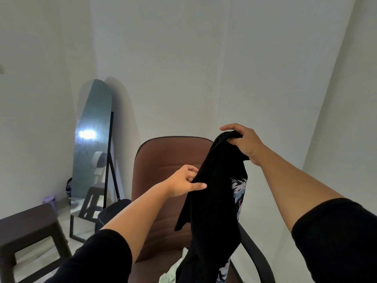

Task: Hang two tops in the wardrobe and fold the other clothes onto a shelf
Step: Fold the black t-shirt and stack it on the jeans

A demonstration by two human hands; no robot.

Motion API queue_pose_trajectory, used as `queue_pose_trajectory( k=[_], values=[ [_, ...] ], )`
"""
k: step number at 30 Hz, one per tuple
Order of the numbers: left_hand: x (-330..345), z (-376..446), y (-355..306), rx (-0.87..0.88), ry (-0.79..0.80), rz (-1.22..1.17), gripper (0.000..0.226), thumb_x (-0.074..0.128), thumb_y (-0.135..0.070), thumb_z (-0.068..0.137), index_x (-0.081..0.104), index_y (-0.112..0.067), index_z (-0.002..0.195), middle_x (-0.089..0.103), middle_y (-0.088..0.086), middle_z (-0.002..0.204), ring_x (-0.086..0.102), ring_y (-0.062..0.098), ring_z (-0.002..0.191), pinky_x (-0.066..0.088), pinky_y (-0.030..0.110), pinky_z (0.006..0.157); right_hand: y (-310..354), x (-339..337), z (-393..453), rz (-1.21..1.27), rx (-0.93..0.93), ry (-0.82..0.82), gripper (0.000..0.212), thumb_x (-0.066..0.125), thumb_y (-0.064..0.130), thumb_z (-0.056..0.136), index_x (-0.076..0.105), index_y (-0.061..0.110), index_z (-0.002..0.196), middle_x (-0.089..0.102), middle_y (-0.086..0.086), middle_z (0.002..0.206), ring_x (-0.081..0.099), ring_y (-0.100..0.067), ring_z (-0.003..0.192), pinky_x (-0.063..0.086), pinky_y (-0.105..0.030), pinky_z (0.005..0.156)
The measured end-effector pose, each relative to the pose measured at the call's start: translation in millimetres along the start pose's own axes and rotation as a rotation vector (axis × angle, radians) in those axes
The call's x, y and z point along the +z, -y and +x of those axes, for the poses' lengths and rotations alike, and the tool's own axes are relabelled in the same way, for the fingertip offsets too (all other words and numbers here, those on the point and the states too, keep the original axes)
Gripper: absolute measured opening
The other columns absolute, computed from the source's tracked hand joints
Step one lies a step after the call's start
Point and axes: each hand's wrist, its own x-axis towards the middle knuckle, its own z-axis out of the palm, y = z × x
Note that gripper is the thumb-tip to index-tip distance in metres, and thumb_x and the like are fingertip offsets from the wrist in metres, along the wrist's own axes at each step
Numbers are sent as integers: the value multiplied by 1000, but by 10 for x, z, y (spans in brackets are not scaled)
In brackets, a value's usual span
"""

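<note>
Right hand (243, 142) clenched on black garment (212, 193), centre right of frame. Hangs lengthwise straight down over chair (169, 160). Left hand (183, 183) nearer, pinching its left edge.

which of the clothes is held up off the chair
The black garment, gripped by the right hand and left hand; the pale green piece lies on the seat.

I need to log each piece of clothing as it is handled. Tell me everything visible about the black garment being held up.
The black garment is plain, soft, matte cloth, hanging limp and bunched over the brown chair. The right hand grips its top; the left hand pinches its left edge lower down. A floral-patterned cloth shows behind its right edge. Its type cannot be told.
</note>
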Motion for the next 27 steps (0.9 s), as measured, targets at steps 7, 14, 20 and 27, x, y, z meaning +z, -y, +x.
queue_pose_trajectory(
  k=[7,14,20,27],
  values=[
    [-337,-44,221,-107,-388,265,31,65,-44,84,62,-14,77,63,1,74,58,18,75,42,22,68,-141,3,47,-110,38,-32,31,58,-3,89,67,24,98,66,-10,102,62,-25,92,51,-23,75],
    [-722,3,74,-183,-490,403,24,64,-27,85,51,-17,103,59,3,103,55,21,93,41,26,75,-221,195,130,-205,58,-70,24,60,-1,87,67,21,94,65,-8,107,58,-25,103,44,-27,84],
    [-522,6,-300,-390,-484,-338,40,26,-1,94,44,-7,130,62,15,95,67,24,75,56,24,51,-123,328,222,-247,27,-62,22,61,3,87,69,20,99,65,-7,113,58,-24,107,46,-29,91],
    [-494,-18,-244,-175,-438,-422,37,50,-4,92,51,-6,129,65,4,117,61,16,111,49,31,97,-214,221,158,-147,15,-8,45,48,-4,90,63,34,107,57,-5,112,60,-28,103,52,-32,85]
  ],
)
